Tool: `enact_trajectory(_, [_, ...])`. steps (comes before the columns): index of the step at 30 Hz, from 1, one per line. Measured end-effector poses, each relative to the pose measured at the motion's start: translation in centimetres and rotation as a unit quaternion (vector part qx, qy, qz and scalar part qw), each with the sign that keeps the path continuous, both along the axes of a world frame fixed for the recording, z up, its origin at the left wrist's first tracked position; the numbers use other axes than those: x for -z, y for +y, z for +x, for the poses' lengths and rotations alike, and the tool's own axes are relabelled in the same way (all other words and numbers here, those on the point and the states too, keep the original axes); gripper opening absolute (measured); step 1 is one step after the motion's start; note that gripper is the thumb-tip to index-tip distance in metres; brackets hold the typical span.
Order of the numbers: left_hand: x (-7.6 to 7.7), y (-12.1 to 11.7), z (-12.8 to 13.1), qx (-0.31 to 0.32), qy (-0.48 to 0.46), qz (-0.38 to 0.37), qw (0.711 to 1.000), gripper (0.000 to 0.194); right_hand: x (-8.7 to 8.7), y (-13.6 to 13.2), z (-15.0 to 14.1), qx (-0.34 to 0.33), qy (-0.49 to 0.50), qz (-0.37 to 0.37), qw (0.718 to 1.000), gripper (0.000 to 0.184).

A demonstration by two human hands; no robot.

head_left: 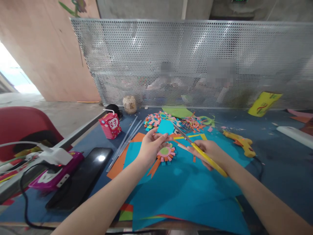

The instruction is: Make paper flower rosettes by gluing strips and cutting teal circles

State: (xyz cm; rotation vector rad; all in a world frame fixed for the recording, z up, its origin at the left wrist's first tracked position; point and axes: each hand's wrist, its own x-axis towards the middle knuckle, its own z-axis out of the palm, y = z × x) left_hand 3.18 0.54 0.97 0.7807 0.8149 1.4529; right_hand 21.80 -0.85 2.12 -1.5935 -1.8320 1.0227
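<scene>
My left hand (153, 142) pinches a small piece of bright blue paper (165, 126) with a rounded outline. In my right hand (207, 150) is a pair of scissors (206, 156) with yellow handles, its blades reaching up to the right edge of that paper. Beneath my hands lie large blue paper sheets (181, 195). On them, just below the left fingers, rests a paper rosette (166, 152) with a green centre, a fringed pink and orange rim and orange tails. Behind the blue piece are several fringed, many-coloured paper flowers (156, 118).
Clear sticks (126, 140), a red drink carton (110, 125), a black phone (80, 178) and a purple power strip (57, 174) lie on the left. A yellow glue gun (241, 143) with a cord is on the right, a yellow packet (264, 103) behind it. A perforated metal screen (146, 49) closes the back.
</scene>
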Motion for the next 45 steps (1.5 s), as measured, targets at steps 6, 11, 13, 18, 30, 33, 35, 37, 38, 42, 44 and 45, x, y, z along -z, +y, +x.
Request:
enact_trajectory(6, [0.1,0.3,-0.4,0.007,0.113,0.036,0.993,0.042,-0.1,0.0,0.2,-0.037,-0.014,0.031,0.999,0.035])
enact_trajectory(11, [0.1,0.3,-0.4,0.006,0.131,0.043,0.990,0.040,0.1,0.2,0.3,-0.020,-0.024,0.039,0.999,0.039])
enact_trajectory(13, [0.1,0.5,-0.5,-0.003,0.110,0.042,0.993,0.040,0.2,0.3,0.3,-0.010,-0.027,0.040,0.999,0.041])
enact_trajectory(18, [0.2,0.8,-0.9,-0.035,0.077,0.058,0.995,0.033,0.1,0.3,0.4,0.006,-0.052,0.052,0.997,0.041])
enact_trajectory(30, [0.0,0.5,-0.9,-0.021,0.086,0.036,0.995,0.026,-0.3,0.3,0.3,-0.009,-0.040,0.032,0.999,0.038])
enact_trajectory(33, [0.1,0.5,-0.9,-0.016,0.083,0.033,0.996,0.027,-0.2,0.3,0.4,-0.009,-0.038,0.036,0.999,0.040])
enact_trajectory(35, [0.1,0.5,-1.0,-0.021,0.079,0.035,0.996,0.028,-0.1,0.4,0.4,-0.005,-0.038,0.035,0.999,0.042])
enact_trajectory(37, [0.1,0.6,-1.1,-0.030,0.075,0.036,0.996,0.028,0.0,0.4,0.4,0.005,-0.042,0.032,0.999,0.043])
enact_trajectory(38, [0.1,0.6,-1.1,-0.035,0.075,0.038,0.996,0.028,0.1,0.5,0.4,0.011,-0.044,0.031,0.998,0.043])
enact_trajectory(42, [-0.1,0.7,-1.2,-0.068,0.072,0.051,0.994,0.026,0.1,0.5,0.4,0.013,-0.054,0.028,0.998,0.044])
enact_trajectory(44, [-0.2,0.7,-1.3,-0.084,0.069,0.059,0.992,0.026,0.0,0.4,0.4,0.001,-0.057,0.025,0.998,0.042])
enact_trajectory(45, [-0.2,0.7,-1.3,-0.089,0.068,0.062,0.992,0.026,-0.1,0.4,0.4,-0.004,-0.057,0.023,0.998,0.041])
